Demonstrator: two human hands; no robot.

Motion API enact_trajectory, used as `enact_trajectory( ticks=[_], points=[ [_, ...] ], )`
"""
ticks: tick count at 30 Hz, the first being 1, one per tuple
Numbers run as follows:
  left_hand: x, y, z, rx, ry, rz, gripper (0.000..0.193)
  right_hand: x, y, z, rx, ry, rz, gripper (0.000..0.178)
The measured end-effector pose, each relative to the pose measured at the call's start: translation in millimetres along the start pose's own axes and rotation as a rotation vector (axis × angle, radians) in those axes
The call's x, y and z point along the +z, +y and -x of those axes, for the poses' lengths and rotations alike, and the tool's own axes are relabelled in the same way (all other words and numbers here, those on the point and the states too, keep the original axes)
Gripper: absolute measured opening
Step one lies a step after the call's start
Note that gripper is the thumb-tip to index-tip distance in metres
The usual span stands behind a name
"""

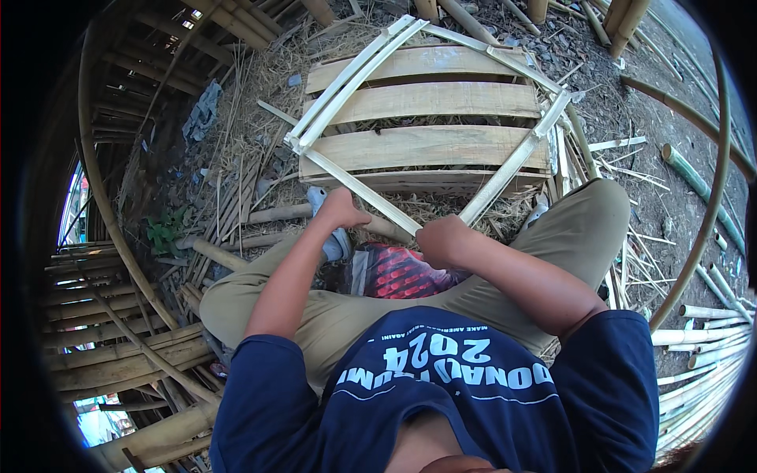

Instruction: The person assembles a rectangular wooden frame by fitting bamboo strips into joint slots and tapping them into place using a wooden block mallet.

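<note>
Your navy shirt (505, 410) bears white printed lettering (465, 355), inverted in the head view. The strip frame (505, 175), pale, split and narrow, forms an angular figure over the slatted wooden platform (430, 146) ahead of you, its near corner at your right hand (443, 241). That hand's fingers are curled, pinching the strip at that corner. Your left hand (339, 210) is just beside the near left strip; whether its fingers grip cannot be told. The platform's slats are flat, broad and gapped. A red-and-black patterned item (402, 272) lies between your legs.
</note>
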State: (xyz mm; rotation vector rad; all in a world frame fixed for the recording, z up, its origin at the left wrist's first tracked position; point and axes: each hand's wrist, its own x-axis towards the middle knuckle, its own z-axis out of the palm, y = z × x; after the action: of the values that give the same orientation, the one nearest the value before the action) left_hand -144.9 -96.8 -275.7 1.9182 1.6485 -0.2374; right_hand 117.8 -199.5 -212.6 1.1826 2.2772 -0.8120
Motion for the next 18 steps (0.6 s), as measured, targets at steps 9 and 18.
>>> enact_trajectory(
  ticks=[9,18],
  points=[
    [-82.8,30.4,92.8,-0.010,0.093,-0.016,0.046,12.1,-3.3,-16.8,-0.075,0.274,-0.108,0.044],
    [-191.4,33.9,211.2,-0.018,0.240,0.610,0.053,-5.0,-22.8,-16.6,-0.370,0.987,-0.348,0.086]
  ],
)
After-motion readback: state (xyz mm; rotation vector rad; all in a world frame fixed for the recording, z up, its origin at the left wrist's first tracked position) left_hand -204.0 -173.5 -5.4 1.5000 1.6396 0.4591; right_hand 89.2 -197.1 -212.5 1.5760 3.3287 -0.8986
